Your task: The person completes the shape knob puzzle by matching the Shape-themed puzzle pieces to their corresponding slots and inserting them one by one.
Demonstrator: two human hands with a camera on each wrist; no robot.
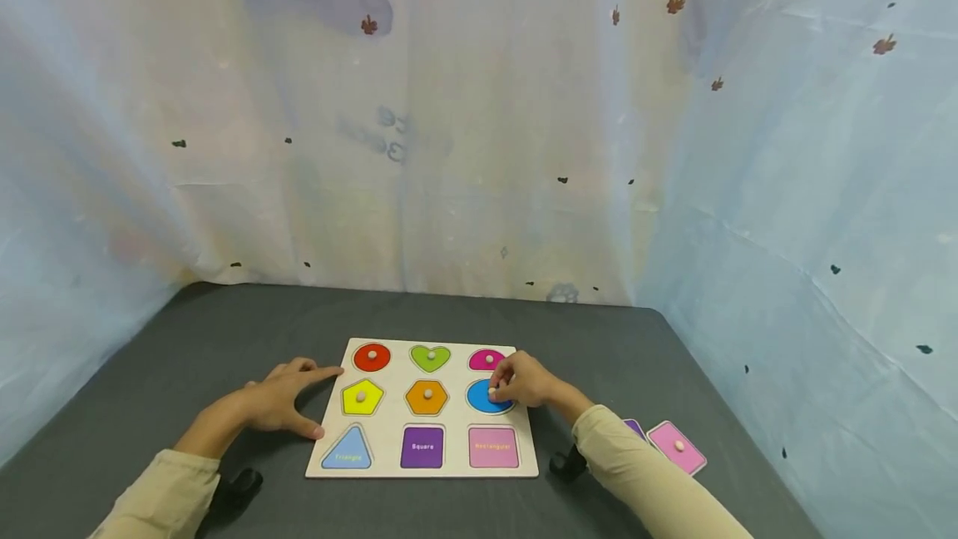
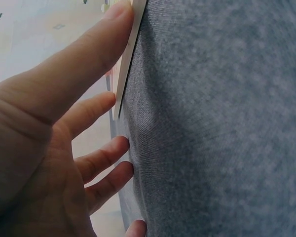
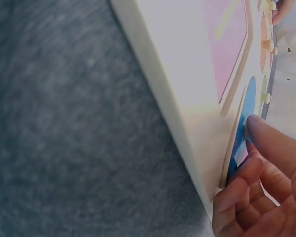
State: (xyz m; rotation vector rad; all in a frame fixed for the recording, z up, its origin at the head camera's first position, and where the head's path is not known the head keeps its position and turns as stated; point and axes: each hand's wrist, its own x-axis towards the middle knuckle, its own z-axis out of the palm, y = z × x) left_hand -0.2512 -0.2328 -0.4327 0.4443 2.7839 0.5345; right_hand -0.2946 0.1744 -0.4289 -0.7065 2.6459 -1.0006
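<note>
A wooden shape puzzle board point(image 1: 385, 449) lies on the grey cloth. My left hand point(image 1: 279, 398) rests at its left edge, thumb and index finger spread against it; in the left wrist view the thumb point(image 2: 96, 42) touches the edge. My right hand point(image 1: 526, 381) pinches the small knob of the blue oval piece point(image 1: 479, 396), which sits at its slot in the middle row. The blue oval point(image 3: 244, 118) looks flush with the board in the right wrist view. Near that hand is the magenta half-circle piece point(image 1: 479, 360).
Red circle point(image 1: 362, 363), green heart point(image 1: 422, 353), yellow pentagon point(image 1: 350, 397) and orange hexagon point(image 1: 417, 404) sit in the board. Bottom slots read Triangle, Square, Rectangular. A pink rectangle piece point(image 1: 669, 443) and a purple piece point(image 1: 635, 427), partly behind my right sleeve, lie at the right.
</note>
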